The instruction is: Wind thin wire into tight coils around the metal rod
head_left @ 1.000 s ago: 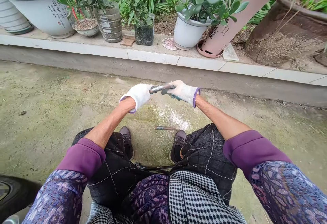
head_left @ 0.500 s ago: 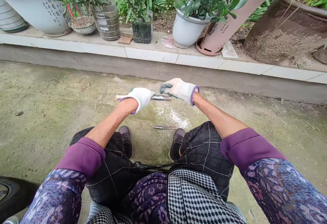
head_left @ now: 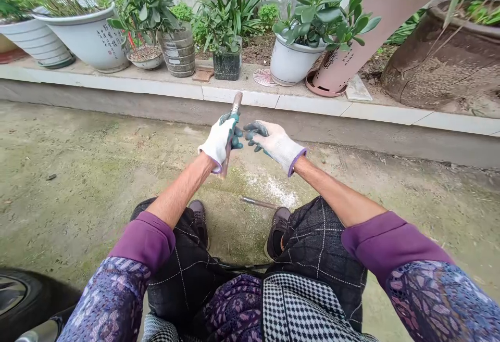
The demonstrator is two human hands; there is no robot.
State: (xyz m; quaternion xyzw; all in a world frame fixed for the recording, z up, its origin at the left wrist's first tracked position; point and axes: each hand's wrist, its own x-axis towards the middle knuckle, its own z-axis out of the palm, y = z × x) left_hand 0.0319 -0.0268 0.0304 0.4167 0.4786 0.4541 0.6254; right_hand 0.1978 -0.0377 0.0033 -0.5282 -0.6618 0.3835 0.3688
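Both my hands wear white work gloves with grey-green palms and purple cuffs. Wrapped in the fingers of my left hand (head_left: 222, 139) is a wooden stick (head_left: 237, 99) with silvery wire wound near its far end. It points away from me, tilted, its lower end showing below the glove. Just to the right hovers my right hand (head_left: 275, 143), its fingers loosely bent and apart, with nothing visible in them. On the ground between my shoes lies a second thin stick (head_left: 260, 203) with a silvery, wire-like band at its left end.
White powder or crumbs (head_left: 277, 191) are scattered on the mossy concrete. A low tiled ledge (head_left: 238, 96) runs across ahead, carrying potted plants, including a white pot (head_left: 292, 63) and a pink pot (head_left: 347, 63). A wheel (head_left: 27, 300) stands at lower left.
The held stick has swung from lying crosswise to pointing away from me, its wired end rising. My right hand's fingers have spread somewhat. The view has shifted slightly.
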